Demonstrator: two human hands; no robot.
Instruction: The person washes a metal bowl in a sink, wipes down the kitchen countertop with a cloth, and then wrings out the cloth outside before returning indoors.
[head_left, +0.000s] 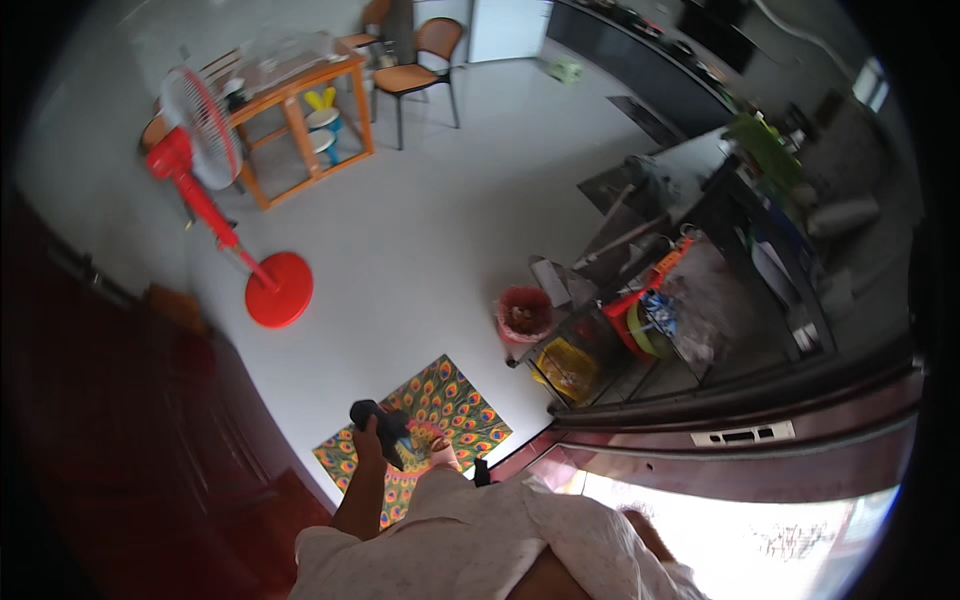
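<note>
My left hand (367, 442) is closed around a dark object (380, 433), perhaps a shoe; blur hides its exact kind. It is held above a doormat with a peacock-feather pattern (472, 405). One of my feet, in a pink slipper (442, 452), rests on the mat just right of the dark object. My right hand is out of view; only part of the right arm shows beside my light shirt at the bottom right.
A red pedestal fan (279, 289) stands on the left, beyond a dark red door (150, 420). At the right are a red waste bin (525, 313) and a cluttered metal rack (637, 375). Farther off stand a wooden table (300, 86) and a chair (409, 77).
</note>
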